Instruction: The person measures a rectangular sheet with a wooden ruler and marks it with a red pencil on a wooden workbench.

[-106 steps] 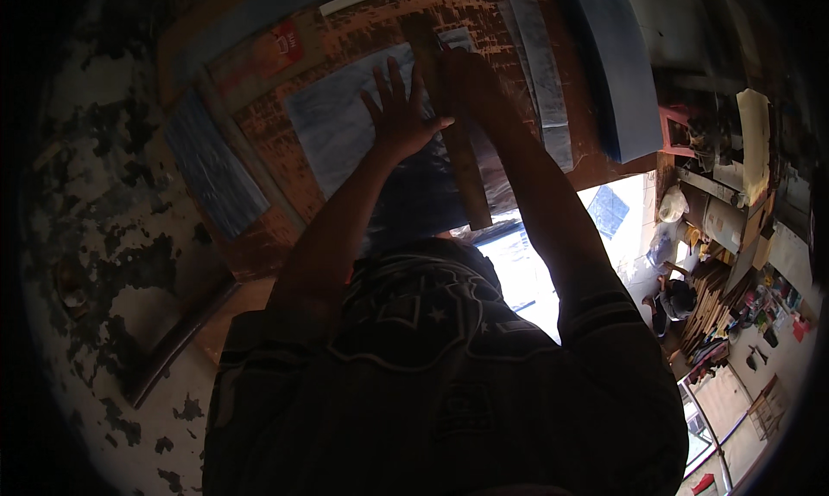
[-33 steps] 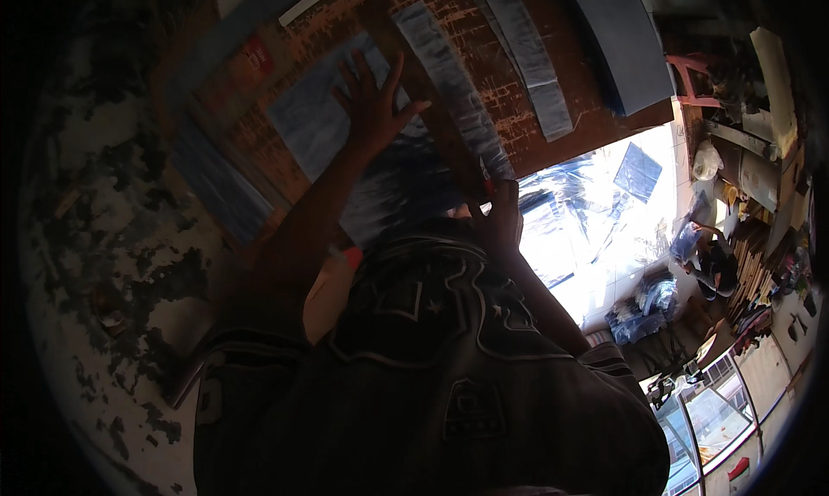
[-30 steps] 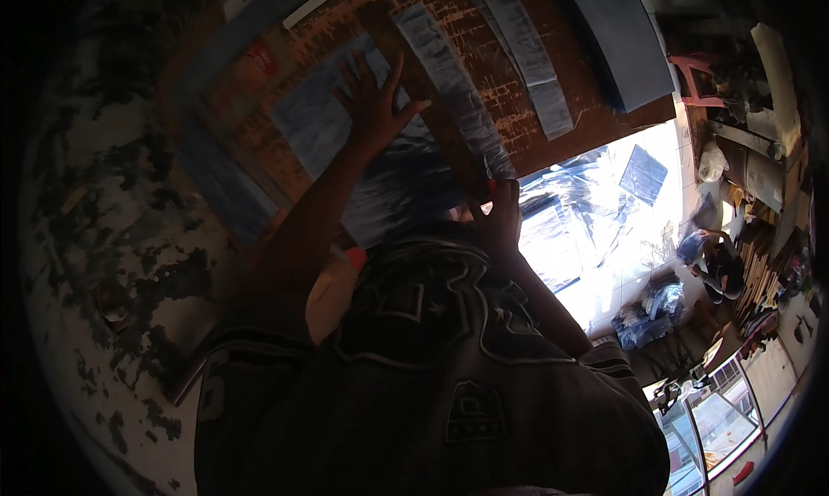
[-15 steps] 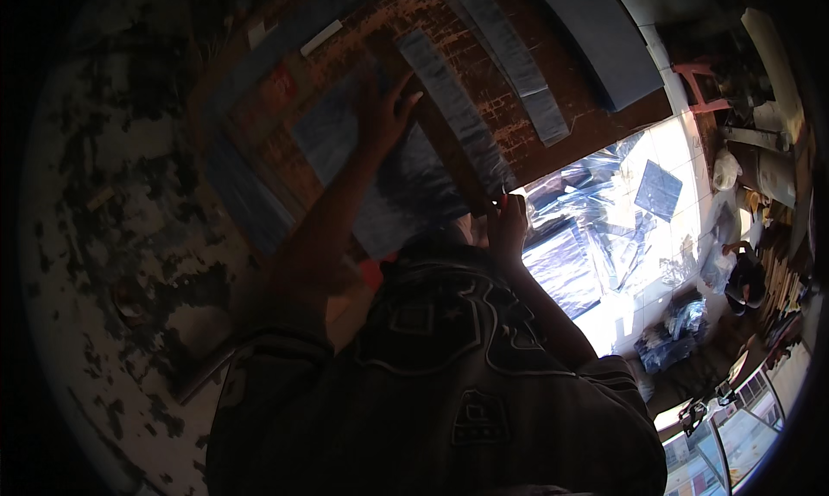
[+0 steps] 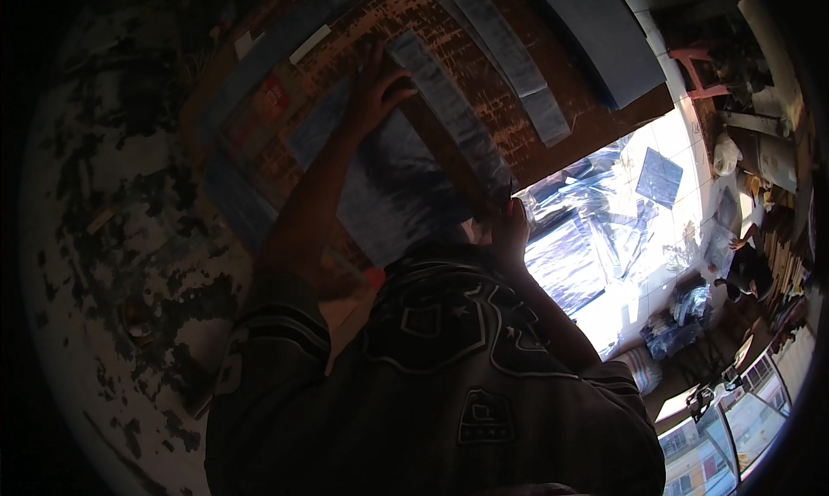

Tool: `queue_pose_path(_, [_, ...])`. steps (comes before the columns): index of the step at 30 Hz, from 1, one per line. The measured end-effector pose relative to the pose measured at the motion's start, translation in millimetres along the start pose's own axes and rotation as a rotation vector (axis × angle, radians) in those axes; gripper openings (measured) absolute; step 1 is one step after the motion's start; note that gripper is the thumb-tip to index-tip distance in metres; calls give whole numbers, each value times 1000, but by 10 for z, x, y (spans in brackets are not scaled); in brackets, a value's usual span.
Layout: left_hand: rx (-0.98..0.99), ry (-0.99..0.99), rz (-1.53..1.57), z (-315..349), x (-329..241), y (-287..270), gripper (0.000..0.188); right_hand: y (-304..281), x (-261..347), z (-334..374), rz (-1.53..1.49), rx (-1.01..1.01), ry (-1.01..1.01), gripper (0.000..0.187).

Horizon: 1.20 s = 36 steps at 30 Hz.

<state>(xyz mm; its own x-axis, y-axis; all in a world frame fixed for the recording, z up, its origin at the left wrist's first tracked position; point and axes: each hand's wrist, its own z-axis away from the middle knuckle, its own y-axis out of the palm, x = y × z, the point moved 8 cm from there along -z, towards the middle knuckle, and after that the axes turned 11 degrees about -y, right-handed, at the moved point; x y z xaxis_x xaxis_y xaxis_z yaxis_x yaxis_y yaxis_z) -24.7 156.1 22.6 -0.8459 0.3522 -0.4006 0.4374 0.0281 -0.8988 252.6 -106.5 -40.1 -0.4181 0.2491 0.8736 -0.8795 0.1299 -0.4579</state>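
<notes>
A bluish-grey sheet (image 5: 380,189) with a glossy surface lies on the worn brown table. Along its right side runs a dark, flat straightedge (image 5: 445,155). My left hand (image 5: 373,99) presses on the far end of this straightedge, fingers and thumb spread. At the near end my right hand (image 5: 511,228) is closed around a small, thin tool with a red part; its exact kind is too dark to make out. Just right of the straightedge lies a narrow blue-grey strip (image 5: 449,99), its near end close to my right hand.
Another strip (image 5: 505,56) and a large grey-blue panel (image 5: 596,38) lie farther right on the table (image 5: 553,164). A white bar (image 5: 311,44) sits at the far left. Beyond the right edge, clear plastic sheets (image 5: 587,237) cover the sunlit floor. A person (image 5: 749,267) is at the far right.
My left hand has shifted slightly away and to the left, along the straightedge's far end. My right hand has dipped slightly toward me. The person at the right has moved an arm.
</notes>
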Motion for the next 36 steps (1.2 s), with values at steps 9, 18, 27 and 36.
queue_pose_path(9, [-30, -7, -12, 27, 55, 58, 37, -24, 207, -26, -146, 75, 84, 31])
queue_pose_path(18, [-20, -35, 45, -33, 5, 53, 34, -11, 93, -24, 46, 81, 36, 38])
queue_pose_path(27, [-47, -254, 90, 175, -78, 28, 70, 36, -13, -34, -5, 3, -94, 28])
queue_pose_path(36, [23, -334, -161, 656, -329, 52, 100, 33, 11, -84, 42, -27, -213, 31])
